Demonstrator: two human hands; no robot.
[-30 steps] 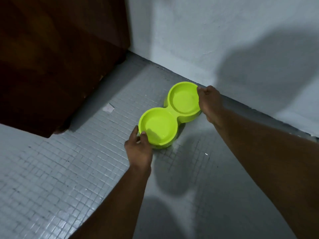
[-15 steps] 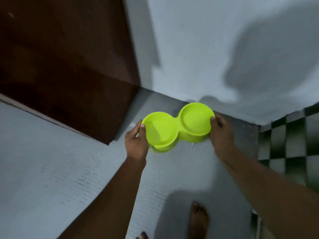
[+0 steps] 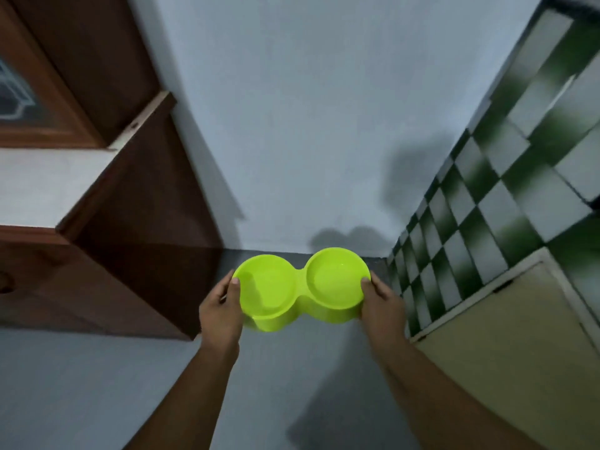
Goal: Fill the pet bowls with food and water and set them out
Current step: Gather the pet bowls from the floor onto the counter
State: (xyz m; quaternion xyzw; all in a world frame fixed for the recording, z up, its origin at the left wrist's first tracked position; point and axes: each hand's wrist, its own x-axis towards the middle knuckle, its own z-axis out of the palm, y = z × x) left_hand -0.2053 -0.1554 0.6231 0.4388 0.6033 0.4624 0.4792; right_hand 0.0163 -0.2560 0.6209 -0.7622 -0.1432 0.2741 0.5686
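pale grey wall (image 3: 292, 125) fills the top and middle of the frame, and it meets a grey floor (image 3: 81, 384) that runs along the bottom. dark brown wooden furniture (image 3: 139, 238) takes up the left side, with a lighter framed panel at the upper left edge. green and white checkered tiles (image 3: 487, 190) climb the right side, blurred toward the top. below them, at the lower right, sits a beige panel (image 3: 519, 352) with a pale border. soft shadows fall on the wall just above the middle and on the floor at the bottom centre.

at the centre of the frame, a little below the middle, a lime green double bowl (image 3: 302, 287) is held up off the floor, roughly level, its two round wells side by side. a small glint shows in the right well; whether either well holds water i cannot tell.

the left hand (image 3: 220, 315) grips the left end of the bowl, thumb lying on the rim and the other fingers curled under, mostly hidden. the right hand (image 3: 383, 306) grips the right end the same way, thumb tip on the rim, fingers tucked beneath the bowl. both forearms reach up from the bottom of the frame, bare to the edge of the picture.
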